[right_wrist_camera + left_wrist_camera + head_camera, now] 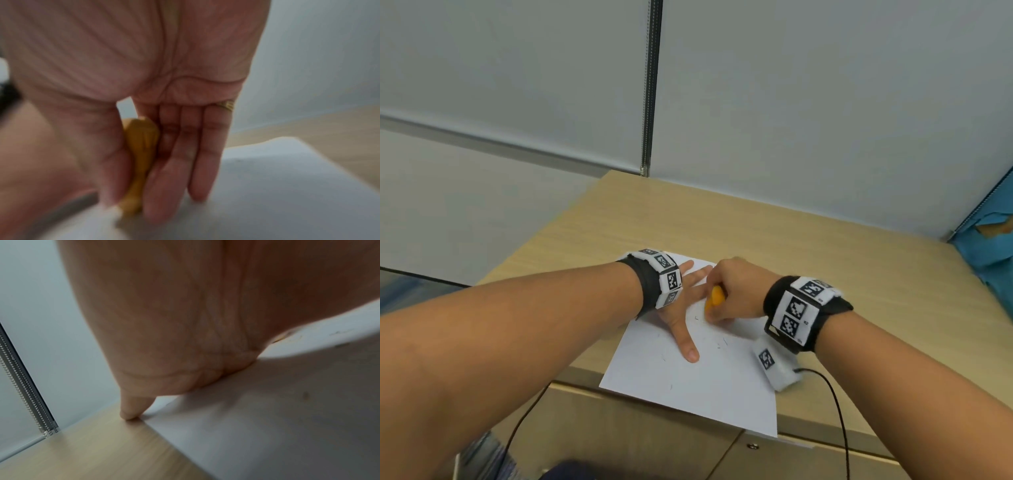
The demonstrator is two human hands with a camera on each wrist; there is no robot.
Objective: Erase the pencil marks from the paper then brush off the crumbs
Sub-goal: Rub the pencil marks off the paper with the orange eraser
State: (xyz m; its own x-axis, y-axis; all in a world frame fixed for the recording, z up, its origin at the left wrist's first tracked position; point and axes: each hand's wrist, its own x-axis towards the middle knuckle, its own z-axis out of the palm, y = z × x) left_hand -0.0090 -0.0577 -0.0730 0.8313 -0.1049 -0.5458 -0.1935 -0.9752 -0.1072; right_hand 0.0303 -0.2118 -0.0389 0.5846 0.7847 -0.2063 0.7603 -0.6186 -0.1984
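Paper (698, 373): white sheet flat on the wooden desk (825, 246), long axis running from the near desk edge toward the wall, turned slightly; near corner overhangs the desk edge. A few short pencil marks (724, 341) scattered mid-sheet.
Eraser (714, 298): yellow-orange, elongated, long axis steeply tilted, lower end down on the paper near the sheet's far half.
Right hand (736, 291): thumb and fingers (180, 162) clasp the eraser between them; gold ring (226, 104) on one finger.
Left hand (681, 308): spread flat, palm pressing the paper just beside the eraser, holding nothing; one fingertip (128, 413) at the sheet's edge.
Cable (839, 404): black, trailing from the right wrist unit.
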